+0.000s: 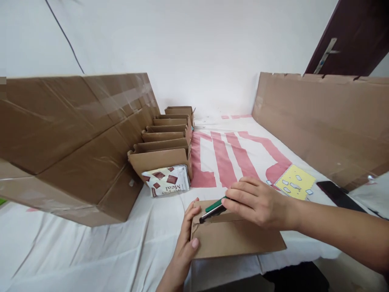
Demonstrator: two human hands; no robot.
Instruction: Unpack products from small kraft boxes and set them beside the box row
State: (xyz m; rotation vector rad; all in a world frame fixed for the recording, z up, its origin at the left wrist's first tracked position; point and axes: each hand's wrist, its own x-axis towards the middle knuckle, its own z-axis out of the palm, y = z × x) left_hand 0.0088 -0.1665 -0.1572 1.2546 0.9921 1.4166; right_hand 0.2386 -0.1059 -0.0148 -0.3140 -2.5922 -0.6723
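A closed brown cardboard box [237, 239] lies near the front edge of the cloth-covered table. My left hand [187, 235] grips its left end, with the fingers at the far side and the thumb on the near part. In my right hand [255, 200] is a green and black box cutter [214, 210], held over the top of the box. The cutter's tip points down and left, at the left end of the seam between the flaps. Whether the blade has gone into the cardboard I cannot tell. The right fingers are wrapped around the cutter's handle.
Several open cardboard boxes [161, 159] stand in a row beyond my left hand. A white and brown packet [167, 181] leans on the nearest one. Tall cardboard walls [91, 142] flank the table. A yellow patterned square [293, 182] and a dark phone [337, 194] lie at right.
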